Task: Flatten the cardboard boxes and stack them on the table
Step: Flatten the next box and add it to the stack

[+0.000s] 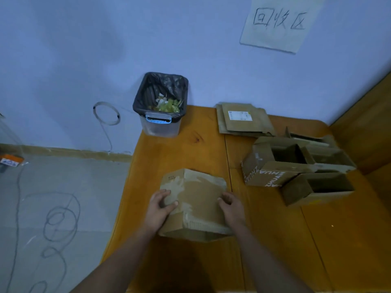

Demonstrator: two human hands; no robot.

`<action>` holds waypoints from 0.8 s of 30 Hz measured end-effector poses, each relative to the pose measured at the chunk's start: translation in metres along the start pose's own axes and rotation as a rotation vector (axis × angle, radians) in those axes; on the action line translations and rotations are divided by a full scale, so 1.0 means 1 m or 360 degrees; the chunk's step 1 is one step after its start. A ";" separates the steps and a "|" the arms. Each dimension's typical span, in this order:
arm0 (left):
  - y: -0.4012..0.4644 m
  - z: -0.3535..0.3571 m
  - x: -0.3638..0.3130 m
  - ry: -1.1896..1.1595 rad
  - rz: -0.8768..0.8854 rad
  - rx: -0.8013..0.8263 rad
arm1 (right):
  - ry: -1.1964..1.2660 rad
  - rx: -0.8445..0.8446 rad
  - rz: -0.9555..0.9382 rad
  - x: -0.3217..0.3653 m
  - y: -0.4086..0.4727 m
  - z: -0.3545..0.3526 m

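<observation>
At lower centre of the frame, the left hand (161,206) and right hand (230,206) grip the half-collapsed cardboard box (196,205) with curled fingers; uneven pressure may spring it open or slide it off the table (173,149).

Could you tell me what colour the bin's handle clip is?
Light blue, on the bin's handle clip, seen in the head view.

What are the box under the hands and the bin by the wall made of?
The brown box under the hands: matte cardboard, seemingly; torn pale patches, corrugated edge showing. The clear bin with blue latch: apparently translucent plastic, lined with a glossy black bag.
</observation>
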State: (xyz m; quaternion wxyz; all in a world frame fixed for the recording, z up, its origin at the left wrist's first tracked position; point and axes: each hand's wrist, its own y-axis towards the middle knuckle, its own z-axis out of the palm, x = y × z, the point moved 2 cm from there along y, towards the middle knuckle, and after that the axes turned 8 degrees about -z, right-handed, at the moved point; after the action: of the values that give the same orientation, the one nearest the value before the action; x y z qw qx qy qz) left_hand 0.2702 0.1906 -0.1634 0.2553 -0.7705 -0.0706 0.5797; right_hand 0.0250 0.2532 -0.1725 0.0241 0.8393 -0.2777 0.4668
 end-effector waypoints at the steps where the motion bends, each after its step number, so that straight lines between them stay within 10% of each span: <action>1: -0.002 0.001 -0.010 -0.0003 0.0040 0.0002 | -0.0033 0.0014 -0.0062 0.006 0.001 -0.008; 24: -0.121 0.144 -0.263 0.0875 0.0973 -0.0403 | -0.0517 -0.0341 -0.0850 0.115 -0.010 -0.322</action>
State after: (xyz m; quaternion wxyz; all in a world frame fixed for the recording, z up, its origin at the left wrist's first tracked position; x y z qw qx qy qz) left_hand 0.0750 0.2328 0.0908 -0.0155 -0.9070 0.1611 0.3887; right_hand -0.1712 0.3074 0.1028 0.1892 0.9386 -0.0955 0.2721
